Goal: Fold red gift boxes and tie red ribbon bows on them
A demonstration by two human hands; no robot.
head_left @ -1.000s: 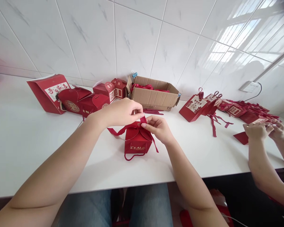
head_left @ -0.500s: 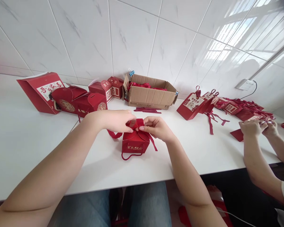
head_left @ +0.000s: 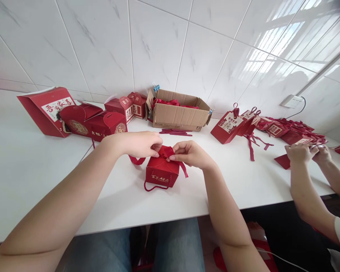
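A small red gift box (head_left: 162, 174) with gold characters sits on the white table, a twisted cord handle (head_left: 156, 188) drooping at its front. A red ribbon (head_left: 167, 152) is looped on top of the box, one tail lying to the left and another hanging at the right. My left hand (head_left: 144, 144) is closed at the ribbon's left side, thumb and fingers pinching it. From the right, my right hand (head_left: 191, 154) pinches the ribbon between thumb and forefinger. The fingers partly hide the knot.
An open cardboard box (head_left: 181, 115) holding red ribbon stands by the wall, with flat dark red strips (head_left: 175, 132) before it. Larger red boxes (head_left: 98, 122) are at the left. Red bags (head_left: 226, 127) stand right; beyond, a co-worker's hands (head_left: 302, 153) handle red pieces.
The upright ribbon loop above the box has come down lower and flatter. My right hand has shifted slightly right, and the box's front has tipped a little. My left hand stays nearly in place.
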